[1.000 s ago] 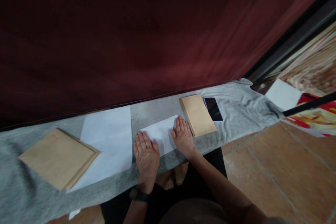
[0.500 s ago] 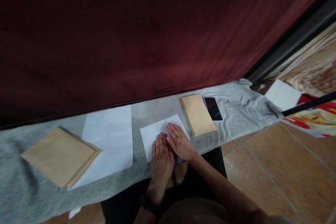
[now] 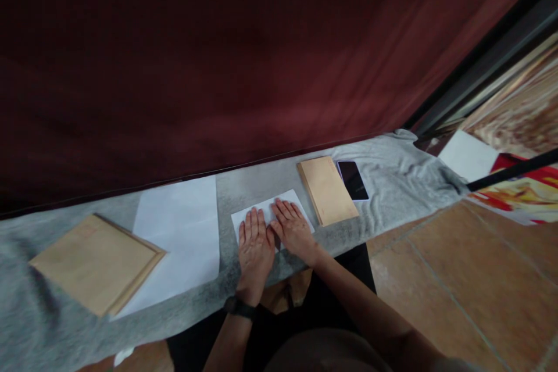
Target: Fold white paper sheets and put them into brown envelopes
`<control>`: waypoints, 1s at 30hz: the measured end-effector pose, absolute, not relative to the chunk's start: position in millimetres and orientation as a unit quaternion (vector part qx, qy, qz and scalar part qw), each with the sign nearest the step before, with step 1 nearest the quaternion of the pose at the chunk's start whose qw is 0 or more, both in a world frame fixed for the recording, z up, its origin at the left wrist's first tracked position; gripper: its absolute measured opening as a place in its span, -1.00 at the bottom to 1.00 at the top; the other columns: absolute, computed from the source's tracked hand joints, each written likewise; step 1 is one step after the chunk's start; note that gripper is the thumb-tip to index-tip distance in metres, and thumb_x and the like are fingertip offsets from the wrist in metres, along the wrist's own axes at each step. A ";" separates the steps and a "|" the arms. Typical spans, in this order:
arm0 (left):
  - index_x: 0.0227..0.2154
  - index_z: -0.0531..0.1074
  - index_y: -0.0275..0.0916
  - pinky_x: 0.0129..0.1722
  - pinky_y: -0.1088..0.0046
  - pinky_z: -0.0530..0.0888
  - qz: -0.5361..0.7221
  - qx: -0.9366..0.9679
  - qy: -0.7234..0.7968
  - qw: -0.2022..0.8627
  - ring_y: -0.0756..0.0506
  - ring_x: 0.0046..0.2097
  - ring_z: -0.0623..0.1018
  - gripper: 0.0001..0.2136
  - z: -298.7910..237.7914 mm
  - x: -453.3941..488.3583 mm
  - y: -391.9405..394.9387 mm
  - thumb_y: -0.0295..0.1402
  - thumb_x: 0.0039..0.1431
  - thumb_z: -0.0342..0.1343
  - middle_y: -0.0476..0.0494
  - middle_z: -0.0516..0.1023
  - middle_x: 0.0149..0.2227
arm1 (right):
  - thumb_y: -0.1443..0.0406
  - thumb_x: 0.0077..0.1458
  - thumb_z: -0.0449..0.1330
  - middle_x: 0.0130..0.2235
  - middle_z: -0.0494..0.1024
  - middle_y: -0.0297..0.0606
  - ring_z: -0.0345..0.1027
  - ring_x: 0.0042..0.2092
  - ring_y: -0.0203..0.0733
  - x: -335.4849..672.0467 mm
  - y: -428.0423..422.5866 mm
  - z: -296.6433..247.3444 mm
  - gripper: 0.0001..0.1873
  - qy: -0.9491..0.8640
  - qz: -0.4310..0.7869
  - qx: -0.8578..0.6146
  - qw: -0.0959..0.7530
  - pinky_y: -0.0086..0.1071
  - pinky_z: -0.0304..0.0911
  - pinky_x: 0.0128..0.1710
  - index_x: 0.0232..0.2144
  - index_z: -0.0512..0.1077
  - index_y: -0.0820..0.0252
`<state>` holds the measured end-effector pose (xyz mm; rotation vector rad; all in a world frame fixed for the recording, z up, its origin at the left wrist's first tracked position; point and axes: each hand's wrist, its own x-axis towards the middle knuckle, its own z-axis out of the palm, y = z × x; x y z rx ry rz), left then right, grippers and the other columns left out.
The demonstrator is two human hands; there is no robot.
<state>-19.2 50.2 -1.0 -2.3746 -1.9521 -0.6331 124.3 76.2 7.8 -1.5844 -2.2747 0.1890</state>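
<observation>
Paper [image 3: 267, 206], white, smooth and four-cornered, flat on soft grey cloth [image 3: 396, 168] at the near middle of the scene, directly under both palms. Whether folded or single, impossible to tell. Left hand [image 3: 255, 247] laid palm down over its left part, fingers straight and close together, pressed flat rather than curled. Right hand [image 3: 296, 231] likewise palm down over the right part, slanting far and left, fingers extended and slightly spread, thumb near the left thumb. Dark, matte band [image 3: 239, 307] around the left wrist.

Just right of the paper, a neat oblong stack of brown envelopes [image 3: 330, 190], dry and stiff-looking, with layered left edges. Close beside that stack, farther right, a glossy black phone [image 3: 353, 180] with rounded corners and a pale purple rim. To the left, a larger white sheet [image 3: 187, 226], faintly creased, its left side partly covered by a second brown stack [image 3: 96, 264] turned diamond-wise. Cloth rumpled into soft folds at far right; beyond its near edge, orange-brown floor tiles [image 3: 457, 250] with pale joints.
</observation>
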 end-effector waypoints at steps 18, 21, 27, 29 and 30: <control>0.42 -0.12 -0.46 0.32 -0.11 0.24 -0.248 -0.682 -0.687 0.038 -0.38 0.41 0.16 -0.38 2.5 -38.5 20.2 -0.26 0.42 -0.14 -0.60 0.15 0.37 | 0.13 0.44 -0.09 0.40 0.11 0.16 -0.02 0.41 0.13 146.2 56.7 -2.4 -0.33 -0.730 0.017 -0.654 0.196 0.02 0.04 0.35 0.38 0.06 0.54; 0.43 -0.19 -0.41 0.33 -0.07 0.24 -0.231 -0.702 -0.672 0.044 -0.34 0.42 0.15 -0.38 7.1 -27.7 5.3 -0.31 0.42 -0.16 -0.52 0.12 0.40 | 0.17 0.44 -0.11 0.41 0.09 0.12 -0.08 0.43 0.07 144.0 40.2 5.8 -0.36 -0.761 0.040 -0.613 0.209 0.02 0.03 0.36 0.39 0.04 0.50; 0.44 -0.28 -0.35 0.39 0.04 0.17 -0.170 -0.800 -0.574 0.026 -0.27 0.45 0.08 -0.28 -3.9 -1.8 -28.2 -0.41 0.31 -0.08 -0.38 0.04 0.45 | 0.18 0.43 -0.07 0.40 0.16 -0.10 -0.02 0.42 -0.08 129.4 -4.6 13.6 -0.40 -0.842 0.092 -0.487 0.214 -0.07 0.01 0.40 0.41 0.06 0.30; 0.44 -0.30 -0.33 0.40 0.04 0.15 -0.161 -0.793 -0.587 0.024 -0.26 0.45 0.06 -0.28 -8.1 -0.3 -33.2 -0.43 0.30 -0.10 -0.36 0.03 0.45 | 0.17 0.42 -0.05 0.38 0.21 -0.07 0.03 0.41 -0.07 130.2 -12.1 10.8 -0.39 -0.836 0.084 -0.498 0.214 -0.07 0.02 0.40 0.40 0.08 0.33; 0.44 -0.32 -0.34 0.40 0.05 0.15 -0.161 -0.786 -0.597 0.024 -0.25 0.45 0.06 -0.29 -9.0 -0.9 -34.3 -0.45 0.31 -0.14 -0.36 0.02 0.45 | 0.16 0.42 -0.04 0.38 0.22 -0.04 0.03 0.40 -0.05 132.2 -14.0 8.8 -0.39 -0.832 0.075 -0.506 0.214 -0.06 0.04 0.39 0.39 0.10 0.35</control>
